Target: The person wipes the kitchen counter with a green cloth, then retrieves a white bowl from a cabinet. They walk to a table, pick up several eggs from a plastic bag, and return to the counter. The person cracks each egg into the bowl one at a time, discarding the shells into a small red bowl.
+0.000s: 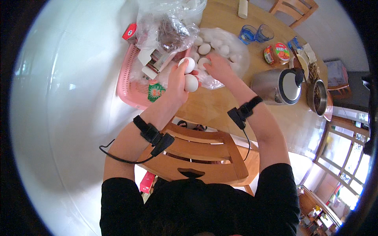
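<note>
Two white eggs rest in my left hand: an upper egg by the thumb and a lower egg against the palm. My right hand has its fingertips on another white egg at the near side of a clear plastic bag. Several more eggs lie in that bag, among them one egg just beyond my right fingers. Left of the bag stands a pink plastic basket with an opened carton and a green packet in it.
Crumpled clear plastic covers the basket's far part. On the wooden table, to the right, stand blue glasses, a lidded jar, a steel kettle and a metal bowl. A wooden chair stands between me and the table.
</note>
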Demonstrator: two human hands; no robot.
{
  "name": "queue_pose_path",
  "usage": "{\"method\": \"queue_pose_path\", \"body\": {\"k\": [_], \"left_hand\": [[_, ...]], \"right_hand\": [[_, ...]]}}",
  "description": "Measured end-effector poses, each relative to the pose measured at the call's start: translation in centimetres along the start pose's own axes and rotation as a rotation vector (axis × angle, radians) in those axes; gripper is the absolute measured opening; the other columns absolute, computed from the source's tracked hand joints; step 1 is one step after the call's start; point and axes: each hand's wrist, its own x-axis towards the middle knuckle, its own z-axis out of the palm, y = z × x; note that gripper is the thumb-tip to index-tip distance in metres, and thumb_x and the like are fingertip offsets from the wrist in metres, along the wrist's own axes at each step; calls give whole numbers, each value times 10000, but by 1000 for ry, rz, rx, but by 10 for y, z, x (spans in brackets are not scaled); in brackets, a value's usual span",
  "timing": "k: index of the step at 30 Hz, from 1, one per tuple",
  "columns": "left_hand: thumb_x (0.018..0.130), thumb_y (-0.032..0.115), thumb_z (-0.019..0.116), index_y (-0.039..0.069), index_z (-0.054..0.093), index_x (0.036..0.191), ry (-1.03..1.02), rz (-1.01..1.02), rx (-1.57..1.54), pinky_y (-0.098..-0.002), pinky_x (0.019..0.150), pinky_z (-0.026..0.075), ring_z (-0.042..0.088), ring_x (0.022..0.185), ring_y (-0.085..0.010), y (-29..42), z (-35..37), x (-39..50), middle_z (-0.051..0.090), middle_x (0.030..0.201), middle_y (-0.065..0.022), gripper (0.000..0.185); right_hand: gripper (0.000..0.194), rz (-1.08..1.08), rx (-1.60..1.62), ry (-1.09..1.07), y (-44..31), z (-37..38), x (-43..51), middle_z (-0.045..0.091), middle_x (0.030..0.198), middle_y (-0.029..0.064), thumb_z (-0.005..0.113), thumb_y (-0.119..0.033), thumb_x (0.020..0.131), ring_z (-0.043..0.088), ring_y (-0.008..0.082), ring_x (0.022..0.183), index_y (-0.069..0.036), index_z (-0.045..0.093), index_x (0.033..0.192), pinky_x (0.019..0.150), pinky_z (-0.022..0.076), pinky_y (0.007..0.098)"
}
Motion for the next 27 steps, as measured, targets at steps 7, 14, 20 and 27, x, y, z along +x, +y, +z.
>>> {"method": "queue_pose_path", "body": {"k": [7,14,20,27], "left_hand": [[970,389,530,87,481,1135,-52,34,7,-374,514,548,625,663,-204,9,-15,-5,613,812,-94,348],[971,486,501,99,497,1175,-39,1,5,-371,568,550,655,757,-220,12,-3,-15,630,857,-102,437],[960,623,440,160,472,1302,-136,-106,-30,-366,597,559,694,906,-303,7,8,-13,639,1043,-111,577],[935,708,373,168,435,1373,-274,-147,37,-344,603,599,695,954,-293,6,4,-16,607,1230,-128,698]], "right_hand": [[563,281,118,-97,4,28,21,634,1178,245,706,-374,804,623,391,1070,7,573,1196,895,506,462],[616,296,347,-45,5,-6,4,668,1134,180,757,-337,759,665,307,1010,-22,568,1254,866,528,372],[577,141,728,-106,-17,-46,-42,677,1120,121,774,-260,768,672,209,954,-27,582,1260,819,543,334],[583,33,673,-203,-26,-57,-47,661,1149,119,801,-257,768,663,202,953,-21,583,1253,840,540,328]]}}
